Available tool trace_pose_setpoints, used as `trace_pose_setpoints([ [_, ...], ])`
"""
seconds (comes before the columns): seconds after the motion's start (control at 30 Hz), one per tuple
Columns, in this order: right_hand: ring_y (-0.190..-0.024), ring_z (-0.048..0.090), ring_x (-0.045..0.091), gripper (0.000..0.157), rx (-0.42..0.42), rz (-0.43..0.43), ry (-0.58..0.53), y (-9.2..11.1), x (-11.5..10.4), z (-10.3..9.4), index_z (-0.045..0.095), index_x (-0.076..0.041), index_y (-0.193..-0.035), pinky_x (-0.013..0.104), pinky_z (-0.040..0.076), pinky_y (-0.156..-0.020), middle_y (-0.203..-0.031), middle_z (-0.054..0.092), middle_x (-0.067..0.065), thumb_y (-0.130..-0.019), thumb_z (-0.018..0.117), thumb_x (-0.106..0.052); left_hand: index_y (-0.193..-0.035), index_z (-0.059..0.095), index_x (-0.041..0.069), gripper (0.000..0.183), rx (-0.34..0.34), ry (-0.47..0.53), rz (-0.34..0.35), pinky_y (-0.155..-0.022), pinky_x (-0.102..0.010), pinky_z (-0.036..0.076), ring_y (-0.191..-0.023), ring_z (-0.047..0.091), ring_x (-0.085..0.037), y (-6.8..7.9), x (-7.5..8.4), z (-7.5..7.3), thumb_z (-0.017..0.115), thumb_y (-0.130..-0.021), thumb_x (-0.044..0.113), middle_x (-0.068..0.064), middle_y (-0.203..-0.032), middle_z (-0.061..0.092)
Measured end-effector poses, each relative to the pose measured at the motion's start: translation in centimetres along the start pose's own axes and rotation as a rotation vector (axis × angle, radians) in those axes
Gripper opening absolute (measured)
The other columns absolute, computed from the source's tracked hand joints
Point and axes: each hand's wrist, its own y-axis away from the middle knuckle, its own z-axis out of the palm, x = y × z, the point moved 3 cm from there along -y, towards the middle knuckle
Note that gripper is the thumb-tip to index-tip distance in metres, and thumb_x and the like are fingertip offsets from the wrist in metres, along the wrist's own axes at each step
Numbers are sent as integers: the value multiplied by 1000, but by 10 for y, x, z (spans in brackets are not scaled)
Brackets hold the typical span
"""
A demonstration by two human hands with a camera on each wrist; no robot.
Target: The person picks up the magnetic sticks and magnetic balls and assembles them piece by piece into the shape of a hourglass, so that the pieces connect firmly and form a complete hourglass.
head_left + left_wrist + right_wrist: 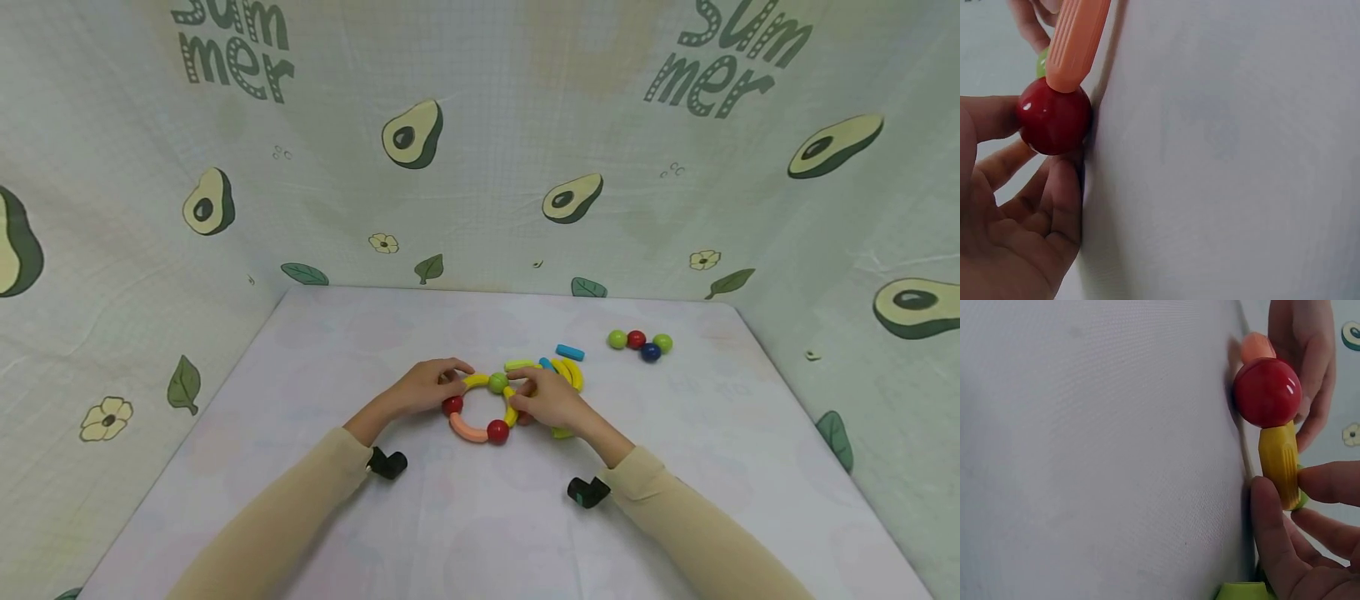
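A ring of curved sticks and balls lies on the table between both hands. It has a green ball (498, 382) at the back, red balls at the left (452, 405) and front right (498, 431), and an orange curved stick (468, 429) at the front left. My left hand (427, 387) pinches the left yellow curved stick (477, 380) beside the left red ball; in the left wrist view that red ball (1055, 116) partly hides the fingers. With thumb and fingers, my right hand (551, 398) pinches the right yellow curved stick (1280, 459), which touches the front red ball (1267, 392).
Behind and beside the right hand lie more yellow curved sticks (573, 375), a lime stick (521, 365) and a blue stick (570, 352). Farther right is a group of balls, including a dark blue ball (650, 352). Patterned cloth walls (480, 192) enclose the table's back and sides.
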Motion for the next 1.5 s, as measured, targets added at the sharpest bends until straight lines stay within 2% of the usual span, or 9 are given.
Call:
trace_pose_setpoints([
  [0.27,-71,72,17,46,16,-5,5,0,2,0,62,-8,-145,28,61,-71,-100,70,5,-100,73,-12,-151,58,21,56,-60,19,73,-100,-39,56,-112,63,-18,19,2,-2,76,-99,32,-3,-135,62],
  [0.4,-71,71,18,49,26,-16,11,0,1,0,60,-10,-148,29,61,-72,-100,70,5,-100,73,-12,-156,54,22,63,-59,22,94,-103,-39,56,-116,62,-19,28,3,-1,79,-98,29,-4,-138,60],
  [0.57,-72,70,18,49,34,-24,26,2,1,1,60,-12,-148,29,61,-72,-102,70,6,-101,72,-11,-157,54,21,60,-30,17,100,-105,-41,55,-120,62,-19,34,2,4,76,-101,26,-3,-136,61],
  [0.87,-71,68,16,48,42,-23,27,4,4,1,62,-13,-147,29,60,-71,-103,69,7,-100,72,-11,-156,55,23,56,35,56,54,-108,-44,54,-122,61,-20,42,2,12,73,-103,30,-2,-132,63],
  [1.23,-72,68,16,46,47,-47,39,8,4,1,62,-12,-147,29,61,-72,-105,70,7,-102,72,-12,-156,56,26,57,72,51,43,-98,-36,52,-108,56,-17,43,-5,17,73,-103,34,1,-119,63],
  [1.37,-75,67,15,43,57,-84,83,13,3,-9,64,-10,-144,29,60,-72,-110,71,8,-103,70,-14,-156,56,25,57,79,52,48,-96,-34,51,-106,56,-18,43,-7,18,73,-102,33,1,-116,62],
  [1.5,-77,65,18,37,107,-132,130,16,5,-29,68,-7,-138,30,57,-70,-113,73,9,-103,70,-15,-156,56,25,57,87,59,47,-95,-33,51,-106,55,-17,44,-8,19,73,-102,32,1,-115,61],
])
